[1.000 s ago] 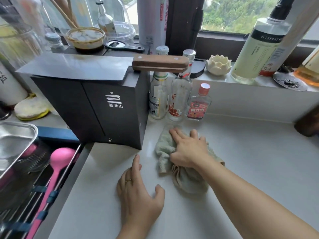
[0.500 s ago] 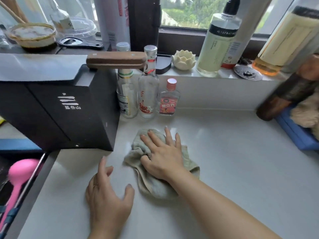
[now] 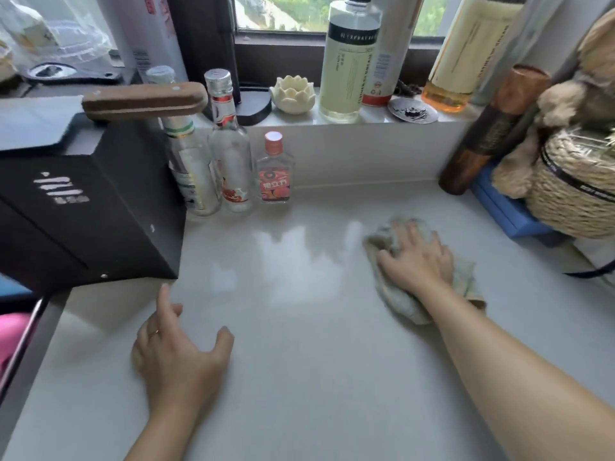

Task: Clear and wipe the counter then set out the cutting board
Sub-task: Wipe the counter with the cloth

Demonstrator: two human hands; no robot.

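Observation:
My right hand point(image 3: 416, 257) presses flat on a crumpled pale green cloth point(image 3: 402, 301) at the right side of the white counter point(image 3: 299, 377). The cloth sticks out behind and in front of the palm. My left hand point(image 3: 176, 354) rests on the counter near the front left, fingers spread, holding nothing, with a ring on one finger. A damp sheen shows on the counter between the hands. No cutting board is in view.
A black box point(image 3: 83, 211) with a cleaver point(image 3: 143, 101) on top stands at the left. Three glass bottles point(image 3: 229, 161) line the back wall. A blue box point(image 3: 509, 207), straw basket point(image 3: 579, 184) and dark wooden cylinder point(image 3: 492, 128) crowd the right. Bottles fill the windowsill.
My right hand has slid the cloth from beside the black box across to the right side of the counter. The view has swung right. My left hand stays planted.

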